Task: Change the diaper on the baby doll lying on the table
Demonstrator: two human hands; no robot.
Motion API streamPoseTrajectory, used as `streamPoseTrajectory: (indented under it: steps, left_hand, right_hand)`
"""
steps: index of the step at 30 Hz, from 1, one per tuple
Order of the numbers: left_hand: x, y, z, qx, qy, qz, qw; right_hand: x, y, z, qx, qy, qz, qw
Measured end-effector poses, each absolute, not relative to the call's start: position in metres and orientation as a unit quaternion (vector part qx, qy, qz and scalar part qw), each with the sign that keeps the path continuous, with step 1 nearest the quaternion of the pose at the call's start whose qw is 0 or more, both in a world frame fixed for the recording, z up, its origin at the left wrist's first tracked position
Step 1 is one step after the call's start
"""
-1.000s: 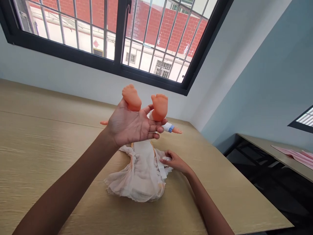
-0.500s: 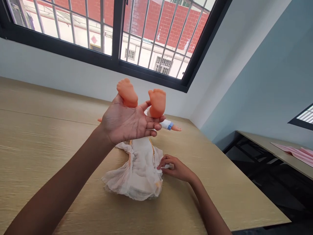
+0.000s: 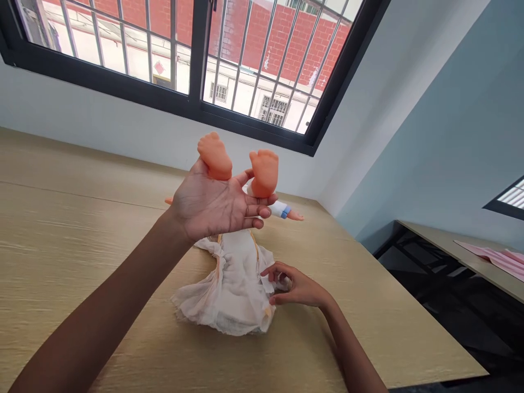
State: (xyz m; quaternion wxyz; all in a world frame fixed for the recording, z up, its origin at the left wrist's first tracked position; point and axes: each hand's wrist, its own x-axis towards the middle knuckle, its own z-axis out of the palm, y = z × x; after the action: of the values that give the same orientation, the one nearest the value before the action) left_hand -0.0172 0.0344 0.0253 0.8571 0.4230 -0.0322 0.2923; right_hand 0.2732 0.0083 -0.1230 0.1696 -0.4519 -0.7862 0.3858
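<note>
My left hand (image 3: 216,204), palm up, holds up the legs of a baby doll (image 3: 265,173), its fingers and thumb round the ankles so that both feet stick up. The doll's body is mostly hidden behind that hand; one arm in a white sleeve with a blue cuff (image 3: 285,211) lies out to the right. An unfolded white diaper (image 3: 239,289) is spread on the table below the legs. At the diaper's right edge is my right hand (image 3: 289,284), its thumb and fingers apart, touching the side flap.
The wooden table (image 3: 102,256) reaches back to the wall under a barred window (image 3: 196,54). On the right a second table (image 3: 434,234) carries a pink striped cloth (image 3: 493,254).
My right hand has opened from a pinch at the diaper's right edge, with the thumb now lower. My left hand and the doll's legs have hardly moved.
</note>
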Motion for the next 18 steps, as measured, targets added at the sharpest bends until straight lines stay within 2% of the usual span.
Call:
streamPoseTrajectory:
  steps: [3,8,18]
  left_hand:
    - [-0.017,0.035,0.025,0.430,-0.025,0.295,0.853]
    - [-0.017,0.036,0.024,0.417,-0.031,0.288,0.862]
    - [-0.017,0.034,0.024,0.419,-0.026,0.299,0.857]
  right_hand:
    - [0.271,0.008,-0.125,-0.450,-0.781,0.404,0.157]
    - [0.268,0.011,-0.127,-0.450,-0.761,0.429,0.184]
    - [0.267,0.021,-0.154,-0.530,-0.651,0.448,0.309]
